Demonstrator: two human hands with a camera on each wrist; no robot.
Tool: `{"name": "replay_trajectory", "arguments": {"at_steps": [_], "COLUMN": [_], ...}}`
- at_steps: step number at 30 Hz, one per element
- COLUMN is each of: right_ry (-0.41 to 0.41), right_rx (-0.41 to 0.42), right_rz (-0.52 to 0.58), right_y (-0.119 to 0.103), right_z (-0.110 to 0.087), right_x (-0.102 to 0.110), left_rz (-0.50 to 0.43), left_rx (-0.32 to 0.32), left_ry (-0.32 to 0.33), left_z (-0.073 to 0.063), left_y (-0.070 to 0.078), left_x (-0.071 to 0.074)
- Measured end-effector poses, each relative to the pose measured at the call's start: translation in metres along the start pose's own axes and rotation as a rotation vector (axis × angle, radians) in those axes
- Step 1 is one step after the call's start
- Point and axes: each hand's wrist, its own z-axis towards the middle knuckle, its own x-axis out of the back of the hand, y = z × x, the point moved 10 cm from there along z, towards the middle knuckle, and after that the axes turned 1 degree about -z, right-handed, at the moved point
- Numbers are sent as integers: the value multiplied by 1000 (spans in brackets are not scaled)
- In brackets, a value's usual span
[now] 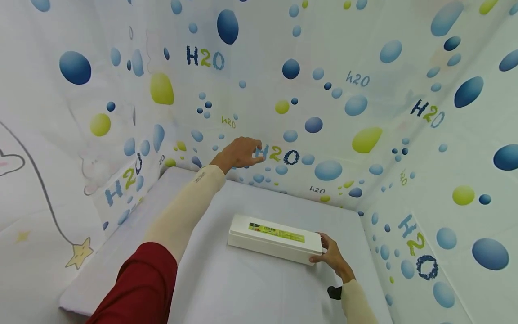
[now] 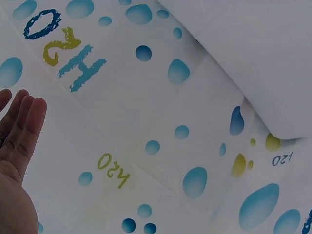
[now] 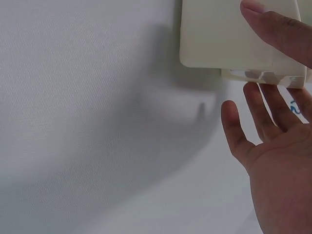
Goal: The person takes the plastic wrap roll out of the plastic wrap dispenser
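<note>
A long white lidded box [image 1: 269,249] with a yellow-green label [image 1: 277,232] on top lies on the white table. At its right end is my right hand [image 1: 332,256], gripping it with the thumb on the front side and fingers about the end. In the right wrist view the thumb presses the box [image 3: 219,34], and some fingertips touch its end while the little finger stands apart. My left hand [image 1: 239,153] is raised above the far part of the table, holding nothing. Its fingers look fairly straight in the left wrist view, partly cut off by the frame.
The white table [image 1: 251,288] has printed curtains [image 1: 259,103] with blue and green drops behind it and on both sides. A small black object [image 1: 334,292] shows beside the right wrist.
</note>
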Motion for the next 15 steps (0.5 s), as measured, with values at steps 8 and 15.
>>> {"name": "replay_trajectory", "arguments": {"at_steps": [8, 15], "right_ry": [1, 7], "right_rx": [-2, -1], "right_rz": [10, 1], "right_y": [1, 2], "right_z": [1, 3], "right_x": [-2, 3], "left_rz": [18, 39], "left_rx": [-65, -122], "left_ry": [-77, -86], "left_z": [-8, -10], "left_y": [21, 37], "left_x": [-43, -83]}}
